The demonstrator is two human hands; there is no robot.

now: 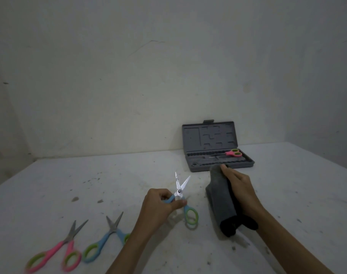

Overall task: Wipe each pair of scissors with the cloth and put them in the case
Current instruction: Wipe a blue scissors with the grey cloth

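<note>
My left hand (158, 206) grips blue-and-green scissors (185, 202) by one handle, blades spread apart and pointing away from me. My right hand (239, 191) holds a folded dark grey cloth (221, 202) just right of the scissors, not touching them. An open grey case (192, 161) stands at the back near the wall, with pink-and-green scissors (233, 153) lying in its lower tray. On the table at the front left lie pink scissors (54, 252) and another blue pair (107, 240), both with blades apart.
The white table (89, 184) is speckled with dirt. A pale wall (149, 76) rises right behind the case. The table's left edge runs diagonally at the far left.
</note>
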